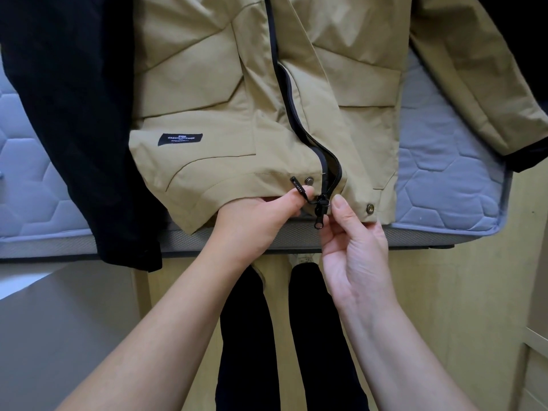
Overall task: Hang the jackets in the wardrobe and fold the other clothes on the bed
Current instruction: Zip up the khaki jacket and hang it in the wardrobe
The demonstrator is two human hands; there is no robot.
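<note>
Closest to me, the two hands meet at the bed's edge. The left hand (261, 215) pinches the black pull tab (297, 185) with its thumb. The right hand (355, 247) has curled fingers and pinches the bottom end of the zipper (321, 202) from the other side.

The zipper is joined only at the very bottom and open above. I think the step in hand is closing the tan jacket (207, 99) before hanging it.

The jacket lies flat on the bed (444, 179), hem toward the person. Next, the slider probably must go up the track while the hem is held tight. A black garment (68, 114) lies beside the jacket, on the left.
</note>
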